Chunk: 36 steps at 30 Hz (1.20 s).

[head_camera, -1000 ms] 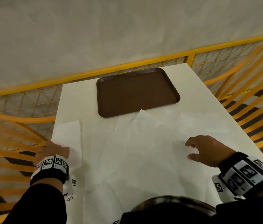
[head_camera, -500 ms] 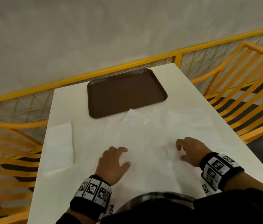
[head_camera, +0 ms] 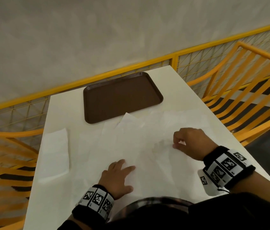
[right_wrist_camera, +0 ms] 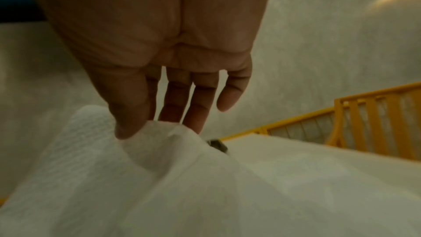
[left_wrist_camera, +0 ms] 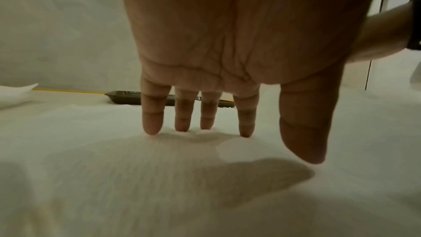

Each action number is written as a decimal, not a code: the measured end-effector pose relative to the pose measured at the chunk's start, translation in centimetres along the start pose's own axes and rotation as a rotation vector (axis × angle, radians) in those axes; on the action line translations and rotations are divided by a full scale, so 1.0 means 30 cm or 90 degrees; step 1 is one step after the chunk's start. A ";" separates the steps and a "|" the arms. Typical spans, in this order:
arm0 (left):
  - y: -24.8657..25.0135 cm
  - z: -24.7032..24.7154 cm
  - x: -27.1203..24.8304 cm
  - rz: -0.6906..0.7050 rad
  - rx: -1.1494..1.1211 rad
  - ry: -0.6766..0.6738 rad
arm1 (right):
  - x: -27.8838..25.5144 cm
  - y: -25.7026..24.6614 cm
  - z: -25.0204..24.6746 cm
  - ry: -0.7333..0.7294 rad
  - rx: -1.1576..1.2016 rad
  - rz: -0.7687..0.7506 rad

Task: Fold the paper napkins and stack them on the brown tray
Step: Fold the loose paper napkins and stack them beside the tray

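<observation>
- Left hand (head_camera: 116, 177) flat, fingers (left_wrist_camera: 152, 120) straight, pressing the unfolded napkin (head_camera: 147, 156) onto the white table (head_camera: 185, 90).
- Right hand (head_camera: 191, 141) pinching a lifted bit of that napkin between thumb and fingers.
- Folded napkin (head_camera: 54, 154) off left, near table edge.
- Brown tray (head_camera: 122, 97) at far end, nothing on it.

Dim, warm light throughout; soft shadows; right wrist view blurred; edges bowed.
</observation>
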<state>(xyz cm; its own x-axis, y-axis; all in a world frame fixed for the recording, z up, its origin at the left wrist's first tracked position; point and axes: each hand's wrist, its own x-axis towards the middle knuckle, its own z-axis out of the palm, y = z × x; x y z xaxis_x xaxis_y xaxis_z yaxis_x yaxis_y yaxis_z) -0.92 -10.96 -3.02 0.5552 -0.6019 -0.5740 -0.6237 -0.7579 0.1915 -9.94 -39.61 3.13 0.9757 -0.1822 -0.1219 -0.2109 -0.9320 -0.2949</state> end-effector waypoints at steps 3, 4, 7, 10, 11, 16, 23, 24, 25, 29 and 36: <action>0.017 -0.041 -0.009 -0.008 -0.024 -0.010 | -0.009 -0.031 -0.124 0.113 0.057 -0.062; 0.023 -0.060 -0.013 -0.003 -0.064 -0.009 | -0.016 -0.049 -0.168 0.142 0.089 -0.085; 0.064 -0.146 -0.037 0.065 -0.327 0.037 | -0.029 -0.105 -0.278 0.194 0.223 -0.112; 0.107 -0.236 -0.066 0.223 -0.696 0.073 | -0.011 -0.137 -0.324 0.234 0.335 -0.078; 0.115 -0.261 -0.074 0.260 -0.794 0.081 | 0.000 -0.144 -0.328 0.243 0.354 -0.070; 0.134 -0.369 -0.126 0.234 -1.022 0.220 | 0.033 -0.189 -0.327 0.217 0.480 -0.051; 0.100 -0.479 -0.229 0.221 -0.800 0.491 | 0.039 -0.224 -0.315 0.124 0.601 -0.068; 0.094 -0.505 -0.253 0.242 -0.762 0.510 | 0.046 -0.222 -0.313 0.094 0.617 -0.063; 0.085 -0.530 -0.274 0.269 -0.746 0.517 | 0.056 -0.216 -0.306 0.056 0.648 -0.055; 0.024 -0.606 -0.308 0.335 -0.837 0.509 | 0.109 -0.210 -0.241 -0.180 0.865 -0.012; -0.036 -0.579 -0.281 0.214 -0.843 0.516 | 0.144 -0.281 -0.185 -0.134 1.014 -0.048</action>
<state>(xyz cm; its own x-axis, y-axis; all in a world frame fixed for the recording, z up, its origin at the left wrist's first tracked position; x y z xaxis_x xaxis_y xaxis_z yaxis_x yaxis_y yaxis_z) 4.64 -9.44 15.45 0.9004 -0.4205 0.1113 -0.1140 0.0189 0.9933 -3.61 -34.29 10.36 0.9894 0.0160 -0.1445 -0.1410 0.3466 -0.9273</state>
